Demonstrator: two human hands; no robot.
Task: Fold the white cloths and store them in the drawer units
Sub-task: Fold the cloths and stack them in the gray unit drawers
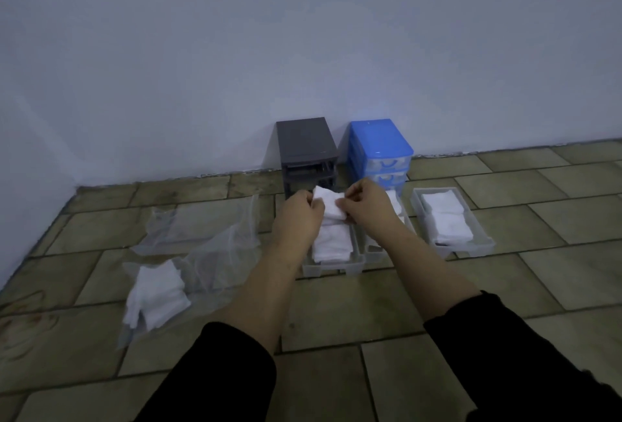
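Pinching a folded white cloth [331, 207] at both ends, your left hand [298, 216] and right hand [372, 209] are holding it above the clear drawer [356, 261] (already stacked with cloths). You're lowering it next, I'd judge; keeping edges squared and flat is helping the drawer slide into the grey unit [306, 152].

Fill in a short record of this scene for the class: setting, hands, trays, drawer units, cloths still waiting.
setting: tiled floor beside a white wall
hands: left hand and right hand pinch one folded white cloth
trays: three clear drawer trays on the floor; middle tray and right tray hold folded cloths
drawer units: grey unit, slots open; blue unit, drawers in
waiting: loose cloth pile on clear plastic bags
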